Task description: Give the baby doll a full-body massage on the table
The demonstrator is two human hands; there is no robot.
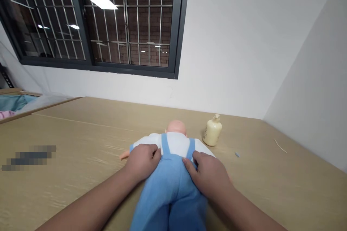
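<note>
A baby doll (176, 126) lies on the table with its head toward the wall and its legs toward me, seemingly face down. It wears a white top (177, 143) and blue overalls (168, 177) with straps over the back. At the left side of its waist, my left hand (143, 162) is closed, fingers curled and thumb pressed in on the clothing. My right hand (211, 171) grips the overalls at the right side of the waist, near the strap. The fingertips of both hands are partly hidden. One small doll arm sticks out past my left hand.
A cream pump bottle (213, 131) stands right of the doll's head. Near it lie a small blue piece (237, 155) and a pale thin strip (280, 146). A blurred dark patch (29, 157) is at left. A wooden-edged box (20, 115) holds cloth. The wall and barred window rise behind.
</note>
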